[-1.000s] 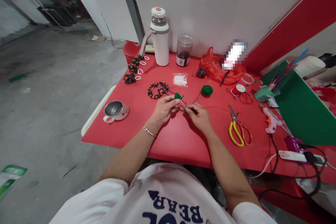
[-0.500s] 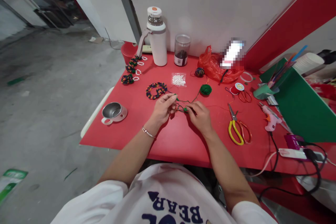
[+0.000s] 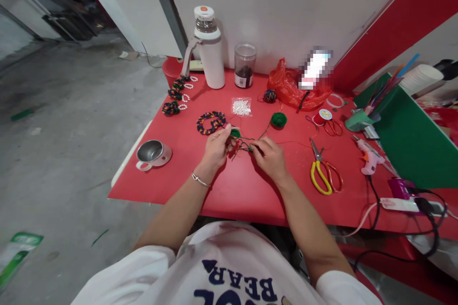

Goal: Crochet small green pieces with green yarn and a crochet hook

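Note:
My left hand (image 3: 217, 145) is closed, pinching a small green crochet piece (image 3: 235, 133) between thumb and fingers. My right hand (image 3: 269, 156) is closed on a thin crochet hook (image 3: 244, 148) that points left toward the piece. A bit of green shows at its fingertips. Dark green yarn (image 3: 264, 132) runs from between the hands to a green yarn ball (image 3: 278, 120) just beyond. Behind my left hand lies a curled multicoloured crochet strip (image 3: 211, 123). Fingers hide part of the work.
A steel-lined mug (image 3: 153, 153) stands at left, a white thermos (image 3: 212, 57) and a clear jar (image 3: 245, 64) at the back. A bag of white beads (image 3: 241, 106) lies ahead. Yellow-handled scissors (image 3: 320, 171), a pink glue gun (image 3: 370, 157) and a power strip (image 3: 400, 205) lie right.
My left hand has turned slightly, and more of the green piece shows above its fingers. My right hand stays close by with the hook. The whole view has shifted a little.

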{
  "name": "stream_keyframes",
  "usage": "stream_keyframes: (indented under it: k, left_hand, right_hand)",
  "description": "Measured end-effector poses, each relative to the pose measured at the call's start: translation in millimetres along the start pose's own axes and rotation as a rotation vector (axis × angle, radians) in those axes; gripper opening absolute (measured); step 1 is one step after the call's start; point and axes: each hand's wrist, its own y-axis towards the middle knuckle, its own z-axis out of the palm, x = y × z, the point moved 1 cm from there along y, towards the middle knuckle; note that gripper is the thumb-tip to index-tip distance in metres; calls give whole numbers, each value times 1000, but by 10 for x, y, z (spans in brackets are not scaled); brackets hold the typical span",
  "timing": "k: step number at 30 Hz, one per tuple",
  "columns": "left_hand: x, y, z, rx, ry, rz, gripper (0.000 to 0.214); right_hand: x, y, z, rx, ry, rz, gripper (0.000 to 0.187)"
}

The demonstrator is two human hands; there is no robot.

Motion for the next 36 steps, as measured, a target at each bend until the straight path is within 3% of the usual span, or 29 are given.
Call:
stream_keyframes:
  k: [16,18,22,25,31,36]
  left_hand:
    - [-45,-26,-2,-4,-60,-28,35]
    - [-82,-29,-19,44,-120,-57,33]
    - [-148,-37,-55,215,-197,-132,56]
    - [-156,-47,-48,268,-217,-180,48]
    - [-107,-54,3,259,-157,-131,28]
    - [-71,-63,22,215,-106,-100,38]
  right_hand:
    - [-13,-4,28,-6,76,0,22]
    - [-19,-6,38,3,103,18,21]
    - [-24,3,48,15,219,81,18]
    - [-18,19,43,26,316,134,17]
    - [-16,47,23,58,438,257,16]
    - [-19,59,8,55,522,310,17]
